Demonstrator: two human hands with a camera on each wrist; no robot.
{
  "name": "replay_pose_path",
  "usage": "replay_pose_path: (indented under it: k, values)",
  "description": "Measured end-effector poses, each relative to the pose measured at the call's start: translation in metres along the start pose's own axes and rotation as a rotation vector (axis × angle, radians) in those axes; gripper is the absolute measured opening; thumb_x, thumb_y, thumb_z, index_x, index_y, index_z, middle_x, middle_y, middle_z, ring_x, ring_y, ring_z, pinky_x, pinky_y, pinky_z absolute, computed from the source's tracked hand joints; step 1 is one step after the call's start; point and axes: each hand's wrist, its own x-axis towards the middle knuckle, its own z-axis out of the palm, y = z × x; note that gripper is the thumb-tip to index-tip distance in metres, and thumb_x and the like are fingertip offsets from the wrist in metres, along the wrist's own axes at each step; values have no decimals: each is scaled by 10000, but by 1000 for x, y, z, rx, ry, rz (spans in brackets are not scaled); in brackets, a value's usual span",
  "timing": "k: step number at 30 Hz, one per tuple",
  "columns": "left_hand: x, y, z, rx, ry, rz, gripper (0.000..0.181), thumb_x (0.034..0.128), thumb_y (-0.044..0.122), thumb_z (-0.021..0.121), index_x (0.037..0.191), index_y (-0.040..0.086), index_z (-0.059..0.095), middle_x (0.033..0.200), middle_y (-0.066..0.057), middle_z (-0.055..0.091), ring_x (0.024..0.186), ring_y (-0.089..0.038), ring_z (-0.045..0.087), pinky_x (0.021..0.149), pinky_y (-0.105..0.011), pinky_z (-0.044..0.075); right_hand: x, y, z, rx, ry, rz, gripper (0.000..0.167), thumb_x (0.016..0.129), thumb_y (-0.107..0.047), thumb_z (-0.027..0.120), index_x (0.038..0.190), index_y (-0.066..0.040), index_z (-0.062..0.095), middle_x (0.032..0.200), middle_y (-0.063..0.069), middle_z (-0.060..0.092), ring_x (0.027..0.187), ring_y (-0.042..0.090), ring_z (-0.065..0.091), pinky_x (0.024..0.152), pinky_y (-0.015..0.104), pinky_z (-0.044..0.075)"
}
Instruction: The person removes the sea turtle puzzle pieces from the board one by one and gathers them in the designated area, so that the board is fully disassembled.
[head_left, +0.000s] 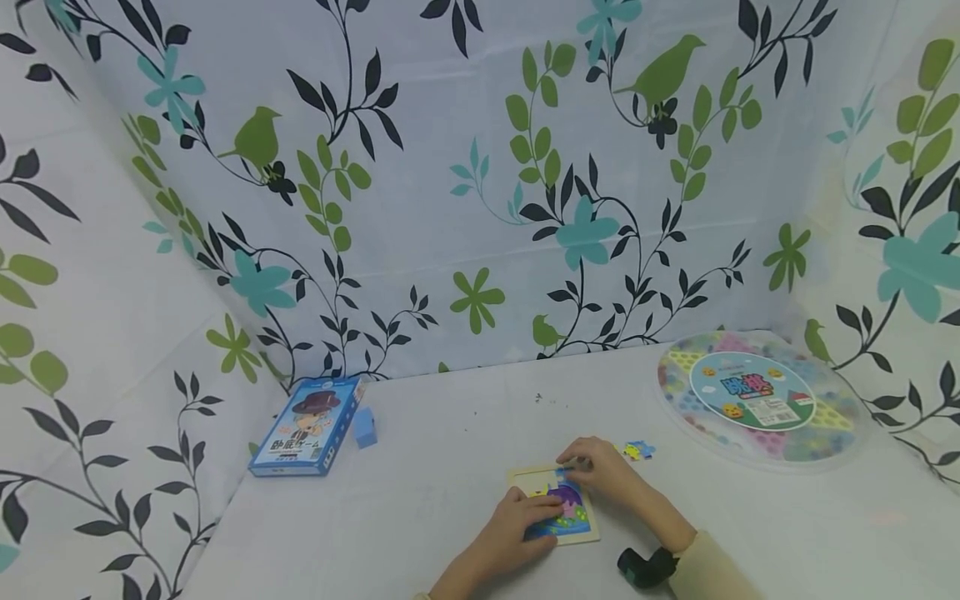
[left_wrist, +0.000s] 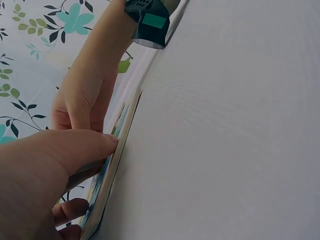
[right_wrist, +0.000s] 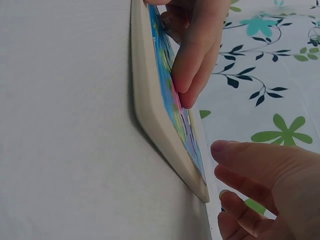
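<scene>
A small wooden-framed picture puzzle lies on the table, its picture blue, purple, pink and yellow. My left hand rests its fingers over the picture, and in the left wrist view that hand's thumb touches the pale frame edge. At the puzzle's upper right corner is my right hand, fingers bent loosely. The right wrist view shows its thumb and fingers apart, beside the frame's end; whether a fingertip touches a piece cannot be told.
Yellow and blue puzzle pieces lie just beyond my right hand. A large round clear package stands at the back right. At the left are a blue card box and a small blue block. Patterned cloth hangs behind the table.
</scene>
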Motion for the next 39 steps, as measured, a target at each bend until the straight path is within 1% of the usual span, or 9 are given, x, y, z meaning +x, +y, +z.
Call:
replay_pose_path:
  k: [5,9,16,21,27,34,39]
  values:
    - [-2,1,2,-25,-7,-28,353,828,282,614,1151,140,611,1206,88,537,802,-23,331,679,-170,287,-2,0,0,18,-36,-14,153,756,-55,682,906,-85,689,867,-39,604,842,160,522,724,336,410]
    - [-3,2,3,-46,-6,-47,350,831,277,611,1153,141,607,1209,90,532,822,-26,333,692,-176,288,-2,2,2,25,-45,-19,151,757,-72,684,904,-105,697,855,-48,583,819,143,509,695,312,400]
    - [-6,2,2,-47,-1,-51,356,828,278,613,1157,144,601,1210,75,535,822,-25,333,697,-175,287,-3,3,8,52,-76,-14,166,777,-109,674,939,-76,695,852,-41,543,773,136,475,654,274,382]
    - [-5,1,2,-57,0,-56,356,827,276,611,1161,152,599,1218,89,525,839,-31,344,710,-183,292,-2,3,9,41,-80,-3,197,784,-168,678,957,-75,696,841,-45,478,739,114,420,634,256,363]
    - [-6,-1,3,-52,-2,-55,352,835,287,598,1162,157,601,1219,92,524,829,-31,350,690,-188,295,-3,2,9,28,-96,14,225,792,-200,673,993,-102,692,841,-45,436,740,119,379,622,251,336]
    - [-6,0,3,-74,-23,-92,360,833,300,598,1170,172,596,1218,105,522,825,-25,341,689,-184,287,-4,3,11,-5,-95,-21,186,800,-201,666,965,-118,691,840,-36,399,739,117,361,621,250,334]
    - [-4,0,3,-66,-25,-84,364,839,316,589,1176,178,592,1228,106,515,817,-21,340,682,-175,285,-4,2,11,-10,-92,-15,158,813,-191,652,954,-133,688,829,-36,385,739,118,357,624,251,333]
